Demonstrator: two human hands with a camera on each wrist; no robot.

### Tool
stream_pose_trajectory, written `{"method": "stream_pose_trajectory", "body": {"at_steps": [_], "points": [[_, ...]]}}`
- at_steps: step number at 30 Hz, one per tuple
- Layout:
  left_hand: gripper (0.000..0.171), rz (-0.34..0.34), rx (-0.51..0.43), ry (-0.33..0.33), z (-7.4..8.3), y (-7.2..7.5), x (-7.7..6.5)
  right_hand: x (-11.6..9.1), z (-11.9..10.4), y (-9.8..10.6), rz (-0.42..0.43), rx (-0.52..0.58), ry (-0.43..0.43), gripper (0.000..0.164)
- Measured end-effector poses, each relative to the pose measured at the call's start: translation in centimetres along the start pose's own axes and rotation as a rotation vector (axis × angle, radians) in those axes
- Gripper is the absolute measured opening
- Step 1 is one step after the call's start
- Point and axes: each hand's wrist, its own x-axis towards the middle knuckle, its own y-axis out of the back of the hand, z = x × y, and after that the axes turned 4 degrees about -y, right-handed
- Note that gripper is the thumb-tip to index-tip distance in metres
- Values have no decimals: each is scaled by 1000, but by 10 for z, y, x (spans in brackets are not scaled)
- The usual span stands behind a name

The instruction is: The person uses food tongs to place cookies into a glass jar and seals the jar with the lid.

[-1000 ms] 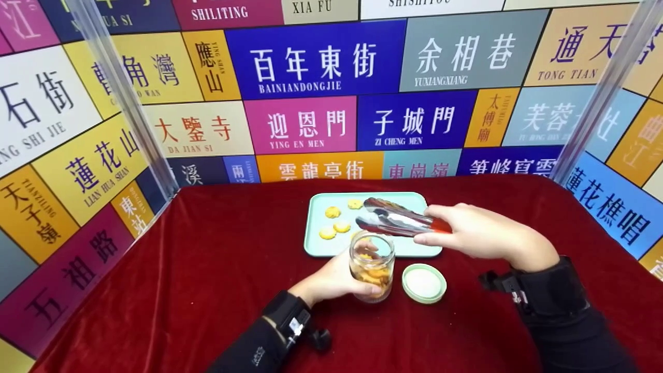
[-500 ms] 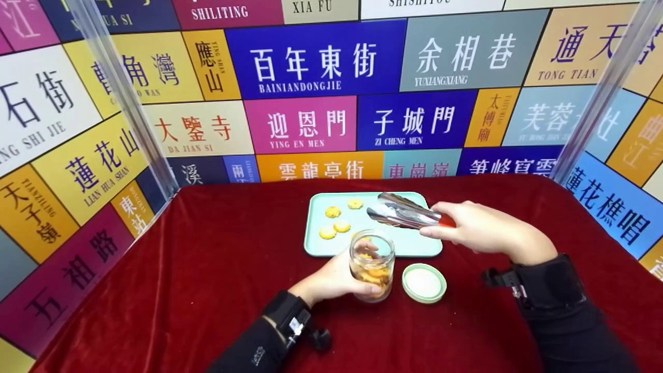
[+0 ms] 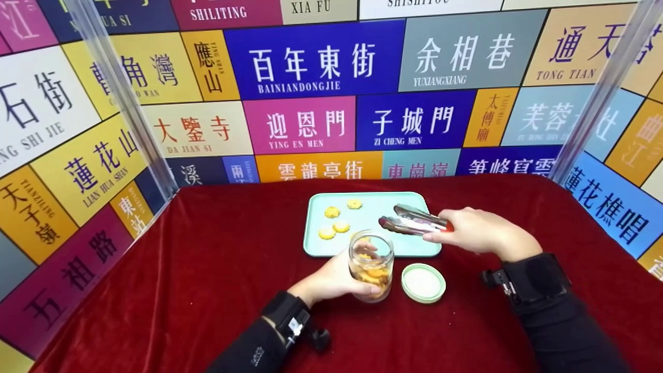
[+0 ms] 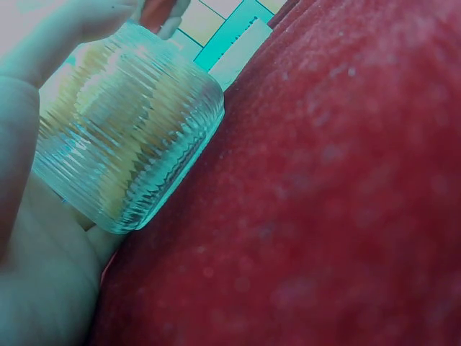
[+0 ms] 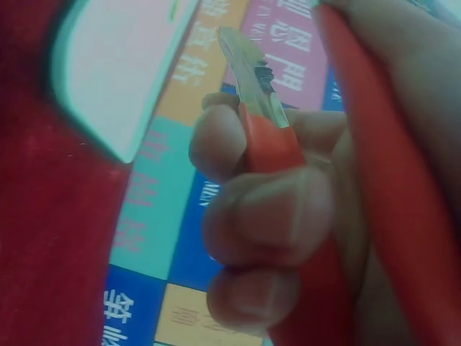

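My left hand grips a clear ribbed glass jar by its side; yellow cookies fill its lower part, and its mouth is uncovered. With its fingers curled round the red handles, my right hand holds metal tongs. The tongs' tips are apart above the right half of a mint-green tray, and I see nothing between them. On the tray's left part lie several yellow cookies. Another bit of yellow just behind the jar's rim is mostly hidden.
A round pale green lid lies on the dark red cloth, right of the jar. Behind the table stands a wall of coloured sign panels, with clear upright posts at the table's back corners.
My right hand has drawn the tongs right, away from above the jar's mouth to over the tray's right half, and slightly lower. The left hand and jar have stayed in place.
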Motion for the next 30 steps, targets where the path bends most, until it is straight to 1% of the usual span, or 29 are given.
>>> {"method": "stream_pose_trajectory", "body": {"at_steps": [3,8,11,15,18,20,25,30], "points": [[81,1,-5,-4,1,0,0,4,3,-5,7,-33,8,61],[82,-4,-3,-15,0,0,0,12,-1,-18,78,-159,46,60],[82,-10,-2,-21,-1,1,0,17,-7,-27,112,-208,72,61],[80,-6,12,-30,-1,2,1,22,-14,-37,147,-232,114,55],[79,-10,14,-41,1,2,2,23,-16,-42,171,-238,123,53],[79,-16,9,-42,1,1,3,23,-18,-43,166,-226,106,53],[79,-15,10,-29,0,-1,3,28,-21,-44,105,-195,79,57],[79,-9,3,-30,-1,0,2,45,-27,-47,85,-245,119,57]]}}
